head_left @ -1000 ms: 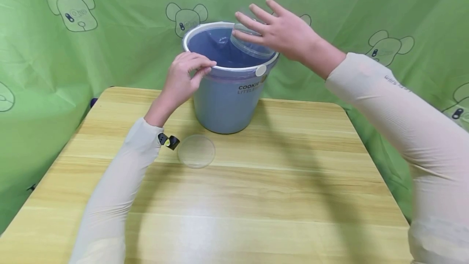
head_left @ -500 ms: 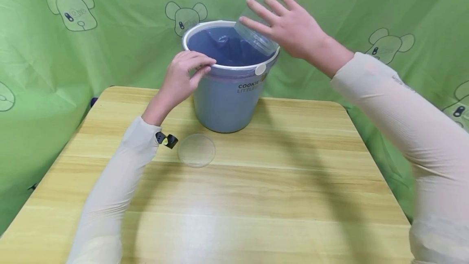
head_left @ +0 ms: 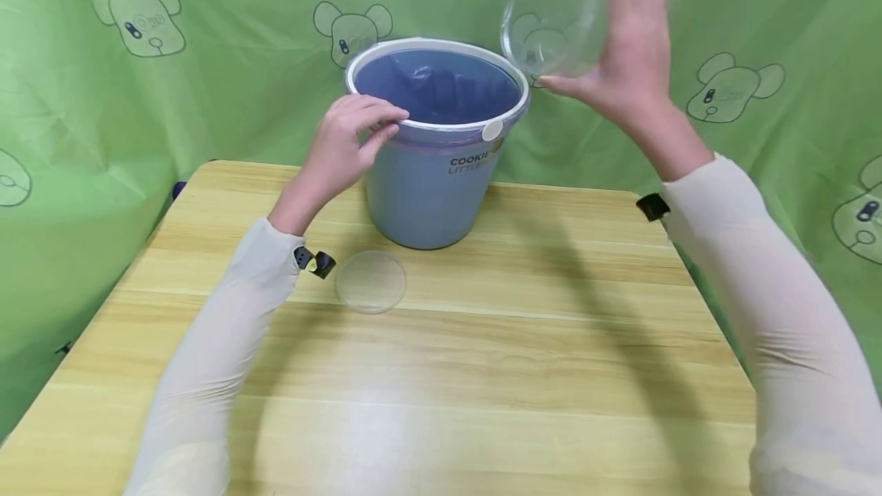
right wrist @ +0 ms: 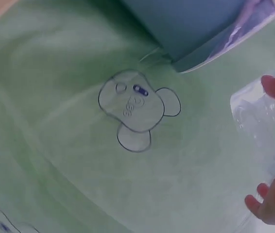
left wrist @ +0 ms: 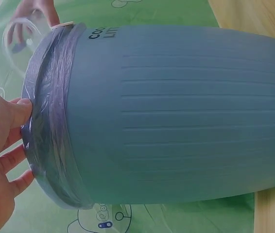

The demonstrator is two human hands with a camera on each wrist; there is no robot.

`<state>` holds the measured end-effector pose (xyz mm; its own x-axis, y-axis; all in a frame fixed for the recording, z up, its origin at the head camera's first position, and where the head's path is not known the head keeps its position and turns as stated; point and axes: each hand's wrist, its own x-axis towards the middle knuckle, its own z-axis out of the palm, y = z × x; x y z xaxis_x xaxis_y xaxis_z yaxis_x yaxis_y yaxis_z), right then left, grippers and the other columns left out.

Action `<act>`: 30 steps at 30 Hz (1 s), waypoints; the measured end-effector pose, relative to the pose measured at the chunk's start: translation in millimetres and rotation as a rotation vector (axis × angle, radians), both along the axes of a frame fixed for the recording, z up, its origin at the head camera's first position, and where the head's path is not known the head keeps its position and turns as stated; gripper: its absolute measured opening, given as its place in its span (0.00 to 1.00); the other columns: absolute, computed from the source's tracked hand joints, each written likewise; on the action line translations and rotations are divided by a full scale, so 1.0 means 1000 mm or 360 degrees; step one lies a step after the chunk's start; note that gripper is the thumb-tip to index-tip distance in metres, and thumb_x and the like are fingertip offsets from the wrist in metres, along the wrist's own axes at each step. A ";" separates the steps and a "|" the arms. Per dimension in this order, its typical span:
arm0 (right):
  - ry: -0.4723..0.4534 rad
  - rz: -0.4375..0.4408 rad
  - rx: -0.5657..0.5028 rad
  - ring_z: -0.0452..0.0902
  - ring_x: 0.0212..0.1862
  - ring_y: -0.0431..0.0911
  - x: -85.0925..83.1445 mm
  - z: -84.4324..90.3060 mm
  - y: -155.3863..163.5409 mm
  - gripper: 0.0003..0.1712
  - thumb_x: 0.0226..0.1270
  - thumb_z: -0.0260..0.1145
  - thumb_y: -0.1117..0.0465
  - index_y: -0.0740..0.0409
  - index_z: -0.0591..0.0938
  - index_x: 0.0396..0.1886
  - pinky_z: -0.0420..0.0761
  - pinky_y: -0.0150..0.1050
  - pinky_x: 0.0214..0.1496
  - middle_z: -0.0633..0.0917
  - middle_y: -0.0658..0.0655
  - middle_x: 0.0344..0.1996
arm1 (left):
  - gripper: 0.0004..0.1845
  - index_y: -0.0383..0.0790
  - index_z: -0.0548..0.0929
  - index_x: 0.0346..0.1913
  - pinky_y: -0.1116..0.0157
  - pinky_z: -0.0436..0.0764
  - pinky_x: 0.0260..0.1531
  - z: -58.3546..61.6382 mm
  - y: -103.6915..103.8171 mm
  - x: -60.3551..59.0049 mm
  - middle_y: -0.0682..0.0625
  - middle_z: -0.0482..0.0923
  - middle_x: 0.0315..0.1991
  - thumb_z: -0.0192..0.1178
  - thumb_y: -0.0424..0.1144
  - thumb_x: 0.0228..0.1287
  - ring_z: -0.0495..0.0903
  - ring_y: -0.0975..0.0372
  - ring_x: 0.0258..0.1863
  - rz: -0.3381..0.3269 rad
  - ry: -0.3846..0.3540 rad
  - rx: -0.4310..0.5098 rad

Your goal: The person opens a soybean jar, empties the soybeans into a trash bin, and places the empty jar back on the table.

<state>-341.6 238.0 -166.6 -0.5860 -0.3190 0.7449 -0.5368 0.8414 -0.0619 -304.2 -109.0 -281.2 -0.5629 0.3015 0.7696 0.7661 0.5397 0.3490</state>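
Note:
My left hand (head_left: 351,136) holds the near-left rim of a blue trash bin (head_left: 427,197), its thumb and fingertips at the edge. A thin bag lines the bin and folds over its rim, as the left wrist view shows. To the right and higher up, my right hand (head_left: 637,44) grips a clear round plastic tub (head_left: 551,14) turned on its side, its open mouth towards the left. The right wrist view shows the tub (right wrist: 254,111) between thumb and fingers, partly cut off by the frame. A clear round lid (head_left: 370,282) lies flat on the table in front of the bin.
The bin stands near the far edge of the wooden table (head_left: 482,389). Behind it hangs a green curtain (head_left: 241,83) printed with cartoon animal heads. A small black camera (head_left: 317,262) sits on the left wrist, another (head_left: 652,207) on the right.
My right hand has lifted the tub from over the bin's opening, up and to the right, and turned it more on its side. The left hand stays at the rim.

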 end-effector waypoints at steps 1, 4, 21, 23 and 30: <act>-0.0076 -0.0020 -0.0146 0.53 0.78 0.43 0.006 -0.003 0.003 0.73 0.36 0.89 0.50 0.45 0.56 0.81 0.50 0.40 0.82 0.60 0.48 0.79 | 0.10 0.38 0.89 0.50 0.59 0.70 0.71 0.000 0.000 0.000 0.44 0.89 0.50 0.66 0.32 0.68 0.83 0.51 0.55 -0.0004 -0.0005 0.0004; -0.0325 0.0001 -0.0598 0.53 0.76 0.37 0.024 -0.014 0.009 0.73 0.36 0.88 0.53 0.45 0.54 0.82 0.52 0.37 0.81 0.62 0.44 0.77 | 0.10 0.38 0.89 0.50 0.58 0.70 0.71 0.000 0.000 0.000 0.44 0.89 0.49 0.65 0.32 0.68 0.83 0.51 0.55 0.0002 0.0005 0.0000; -0.1046 0.0651 -0.1451 0.62 0.75 0.54 0.078 -0.122 0.031 0.62 0.44 0.78 0.79 0.48 0.59 0.78 0.71 0.35 0.75 0.68 0.57 0.73 | 0.11 0.38 0.88 0.51 0.59 0.68 0.74 -0.003 -0.003 0.003 0.43 0.88 0.51 0.64 0.32 0.69 0.81 0.51 0.58 0.0034 0.0016 0.0011; -0.1089 0.0720 -0.1469 0.61 0.76 0.55 0.083 -0.132 0.028 0.62 0.45 0.75 0.82 0.49 0.59 0.78 0.74 0.31 0.72 0.68 0.58 0.73 | 0.11 0.39 0.88 0.51 0.59 0.67 0.74 -0.005 -0.003 0.003 0.43 0.87 0.52 0.64 0.32 0.69 0.81 0.50 0.59 0.0029 0.0026 0.0023; -0.1231 0.0776 -0.1367 0.62 0.74 0.54 0.095 -0.167 0.020 0.61 0.46 0.72 0.84 0.51 0.57 0.79 0.72 0.30 0.73 0.67 0.62 0.74 | 0.14 0.39 0.86 0.56 0.58 0.61 0.78 -0.011 -0.002 0.005 0.42 0.84 0.60 0.64 0.33 0.69 0.76 0.50 0.68 0.0038 0.0031 0.0025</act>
